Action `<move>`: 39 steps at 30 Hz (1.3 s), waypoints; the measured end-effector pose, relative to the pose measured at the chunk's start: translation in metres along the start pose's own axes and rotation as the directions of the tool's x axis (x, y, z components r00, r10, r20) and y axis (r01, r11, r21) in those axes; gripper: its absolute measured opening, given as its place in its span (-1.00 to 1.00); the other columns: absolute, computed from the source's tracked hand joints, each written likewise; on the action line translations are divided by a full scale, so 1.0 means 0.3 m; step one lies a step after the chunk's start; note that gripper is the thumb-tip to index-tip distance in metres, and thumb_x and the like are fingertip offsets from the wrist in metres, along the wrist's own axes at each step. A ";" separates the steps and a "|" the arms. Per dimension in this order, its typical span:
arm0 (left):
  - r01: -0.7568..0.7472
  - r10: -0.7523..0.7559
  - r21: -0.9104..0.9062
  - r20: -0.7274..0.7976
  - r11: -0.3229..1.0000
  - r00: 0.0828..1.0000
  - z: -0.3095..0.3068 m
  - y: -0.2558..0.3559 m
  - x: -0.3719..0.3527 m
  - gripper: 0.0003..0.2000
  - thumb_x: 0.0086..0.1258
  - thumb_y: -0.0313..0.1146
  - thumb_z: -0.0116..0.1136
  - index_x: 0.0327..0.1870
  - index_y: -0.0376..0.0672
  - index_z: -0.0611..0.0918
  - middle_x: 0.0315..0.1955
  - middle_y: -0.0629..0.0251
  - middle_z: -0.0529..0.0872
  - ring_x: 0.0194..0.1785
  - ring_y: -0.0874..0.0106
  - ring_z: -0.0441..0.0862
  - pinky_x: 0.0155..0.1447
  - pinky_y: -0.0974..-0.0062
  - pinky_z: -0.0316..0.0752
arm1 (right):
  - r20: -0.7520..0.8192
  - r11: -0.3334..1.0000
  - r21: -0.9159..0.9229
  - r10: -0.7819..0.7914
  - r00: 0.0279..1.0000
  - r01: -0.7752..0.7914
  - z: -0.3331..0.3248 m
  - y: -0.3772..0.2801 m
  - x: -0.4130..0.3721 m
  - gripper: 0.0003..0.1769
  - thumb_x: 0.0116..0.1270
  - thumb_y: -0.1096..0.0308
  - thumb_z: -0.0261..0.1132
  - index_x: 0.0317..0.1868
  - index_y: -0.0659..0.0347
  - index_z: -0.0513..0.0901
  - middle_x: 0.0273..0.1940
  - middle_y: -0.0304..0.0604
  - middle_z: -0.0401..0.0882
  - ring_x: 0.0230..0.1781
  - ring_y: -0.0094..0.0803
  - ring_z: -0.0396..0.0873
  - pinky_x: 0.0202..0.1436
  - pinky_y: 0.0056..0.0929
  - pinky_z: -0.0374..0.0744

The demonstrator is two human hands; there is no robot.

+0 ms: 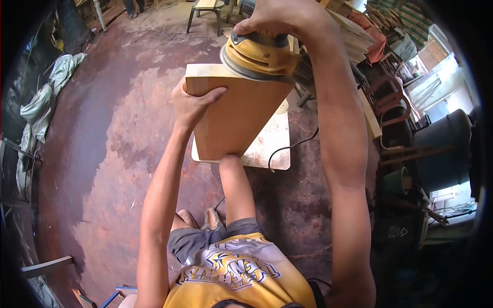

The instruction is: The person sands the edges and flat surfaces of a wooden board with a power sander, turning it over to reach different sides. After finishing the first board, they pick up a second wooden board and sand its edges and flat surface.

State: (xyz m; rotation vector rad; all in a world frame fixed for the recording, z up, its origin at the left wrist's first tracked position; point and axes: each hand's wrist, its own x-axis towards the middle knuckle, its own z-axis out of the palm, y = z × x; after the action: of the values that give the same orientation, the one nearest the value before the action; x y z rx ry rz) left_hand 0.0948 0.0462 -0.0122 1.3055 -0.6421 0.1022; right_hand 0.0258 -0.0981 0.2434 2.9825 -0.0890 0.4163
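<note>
A thick wooden board [239, 110] is propped up on edge, its lower end beside my knee. My left hand [197, 102] grips the board's left upper corner, thumb across the near face and fingers behind it. Over the top edge, my right hand [272, 18] is wrapped round a yellow orbital sander [259, 54]. The sander's round pad rests on or very close to the board's top edge; exact contact is hard to see. Under the board lies a pale stool top [272, 143], with a dark power cord [295, 146] across it.
Stacked planks [349, 38] and a small stool [205, 13] stand at the back. On the right are a brown plastic chair [393, 100] and a large dark bin [441, 146]. White sacks [43, 108] lie at the left. Another person's legs [132, 7] show at the far top left.
</note>
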 end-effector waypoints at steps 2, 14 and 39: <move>0.013 -0.012 0.031 -0.014 0.999 1.000 -0.003 -0.007 -0.001 -0.61 0.16 -0.40 0.63 -0.05 -0.32 0.71 -0.20 0.28 0.83 -0.19 0.53 0.74 -0.08 0.49 0.69 | -0.043 1.000 -0.029 0.004 0.999 -0.005 0.002 0.020 -0.011 -0.11 -0.06 -0.11 0.61 0.27 0.14 0.61 0.06 0.11 0.74 0.08 -0.01 0.72 0.17 -0.14 0.67; 0.043 -0.040 0.041 -0.069 0.998 0.997 -0.004 -0.005 -0.010 -0.61 0.12 -0.44 0.64 -0.06 -0.30 0.72 -0.20 0.28 0.82 -0.18 0.55 0.74 -0.06 0.52 0.68 | -0.022 0.992 -0.021 0.125 0.992 -0.125 0.015 0.126 -0.043 -0.25 -0.14 -0.07 0.61 0.10 0.07 0.71 -0.05 0.04 0.79 -0.01 -0.04 0.75 0.08 -0.14 0.70; -0.034 0.049 0.148 -0.099 0.988 0.994 -0.027 -0.042 0.001 -0.62 0.13 -0.43 0.64 -0.07 -0.29 0.70 -0.20 0.32 0.79 -0.18 0.55 0.70 -0.06 0.51 0.64 | 0.017 0.993 -0.081 0.087 0.996 -0.085 0.017 0.135 -0.053 -0.45 -0.11 -0.09 0.58 -0.20 0.15 0.85 -0.17 0.00 0.82 -0.13 -0.10 0.78 0.01 -0.18 0.72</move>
State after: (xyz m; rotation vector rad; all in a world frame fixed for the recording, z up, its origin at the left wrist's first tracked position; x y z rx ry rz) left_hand 0.1033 0.0499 -0.0238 1.4182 -0.5826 0.2529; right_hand 0.0089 -0.1382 0.2391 2.9120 -0.2311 0.3820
